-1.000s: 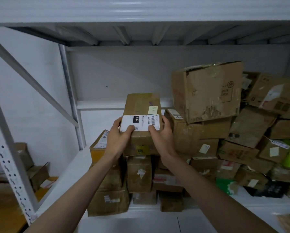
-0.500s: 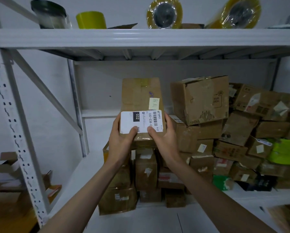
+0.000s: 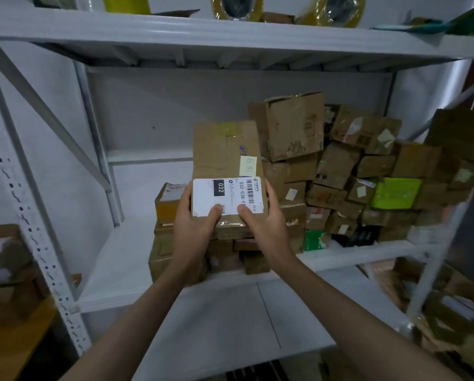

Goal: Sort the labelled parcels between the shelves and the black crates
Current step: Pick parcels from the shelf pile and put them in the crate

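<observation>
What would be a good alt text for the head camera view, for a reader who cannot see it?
Two bare hands, left hand and right hand, hold a brown cardboard parcel with a white shipping label reading 032, in front of a white metal shelf. A pile of brown cardboard boxes lies on the shelf behind it.

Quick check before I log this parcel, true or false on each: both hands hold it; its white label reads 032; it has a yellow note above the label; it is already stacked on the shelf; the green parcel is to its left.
1. Both the left hand and right hand hold the parcel. True.
2. Its white label reads 032. True.
3. A yellow note sits above the label. True.
4. It is stacked on the shelf. False: it is held up in both hands.
5. The green parcel is to its left. False: to its right.
</observation>
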`<state>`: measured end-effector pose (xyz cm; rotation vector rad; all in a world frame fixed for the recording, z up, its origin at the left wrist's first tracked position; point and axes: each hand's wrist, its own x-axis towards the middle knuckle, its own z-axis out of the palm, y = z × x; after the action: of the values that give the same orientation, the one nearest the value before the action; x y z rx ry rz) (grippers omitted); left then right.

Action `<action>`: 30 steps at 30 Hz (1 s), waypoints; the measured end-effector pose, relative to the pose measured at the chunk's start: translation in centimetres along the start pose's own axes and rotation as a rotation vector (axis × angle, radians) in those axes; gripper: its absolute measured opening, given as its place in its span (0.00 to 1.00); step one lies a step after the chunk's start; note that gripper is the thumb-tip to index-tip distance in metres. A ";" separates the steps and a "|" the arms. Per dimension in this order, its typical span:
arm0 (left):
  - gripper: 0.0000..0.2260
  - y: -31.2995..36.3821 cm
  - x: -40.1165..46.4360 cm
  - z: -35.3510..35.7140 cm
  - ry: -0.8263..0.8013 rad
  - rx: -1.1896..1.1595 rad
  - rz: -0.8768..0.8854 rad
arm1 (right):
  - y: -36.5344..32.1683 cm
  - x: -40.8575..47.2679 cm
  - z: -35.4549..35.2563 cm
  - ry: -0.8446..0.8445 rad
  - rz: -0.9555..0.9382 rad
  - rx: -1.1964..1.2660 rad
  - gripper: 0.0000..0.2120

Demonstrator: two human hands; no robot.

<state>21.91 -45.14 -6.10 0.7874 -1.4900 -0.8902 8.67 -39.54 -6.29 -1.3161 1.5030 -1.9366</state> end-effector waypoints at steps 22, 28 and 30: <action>0.26 1.2 -16.3 30.9 -0.713 -0.168 -0.067 | 3.9 -11.4 -33.0 0.650 0.186 -0.247 0.32; 0.21 2.0 -22.6 42.9 -0.897 -0.192 -0.111 | 5.7 -14.2 -45.0 0.814 0.241 -0.304 0.31; 0.18 1.9 -24.7 46.4 -0.951 -0.187 -0.131 | 6.7 -15.0 -48.6 0.846 0.279 -0.308 0.32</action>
<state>-21.69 -18.30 -18.16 0.3078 -2.1270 -1.6087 -25.63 -3.62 -19.08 -0.2914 2.2831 -2.2391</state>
